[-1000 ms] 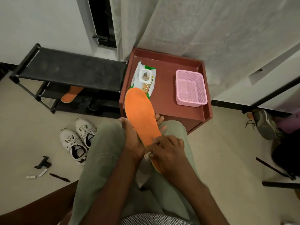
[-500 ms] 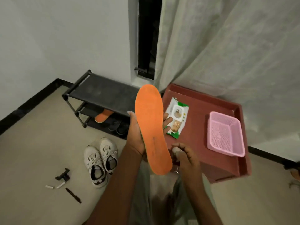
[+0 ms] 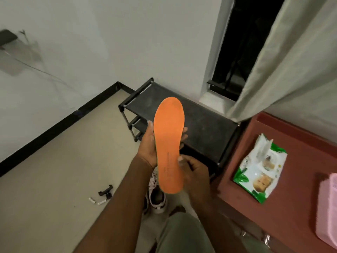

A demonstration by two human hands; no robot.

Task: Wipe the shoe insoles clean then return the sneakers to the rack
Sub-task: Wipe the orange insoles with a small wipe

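The orange insole (image 3: 169, 143) stands almost upright in the air in front of the black rack (image 3: 198, 123), toe end up and its orange face toward the camera. The left hand (image 3: 148, 148) cups it from behind at mid-length, thumb along the left edge and fingertips curling round the right edge. The right hand (image 3: 193, 170) grips the heel end from the right, thumb pressed on the orange face (whether it also holds a wipe cannot be told). Below the hands a white sneaker (image 3: 156, 196) lies on the floor, mostly hidden by the arms. To the right, a pack of wipes (image 3: 260, 168) lies on the red table (image 3: 291, 207), with a pink basket (image 3: 328, 207) at the frame's edge.
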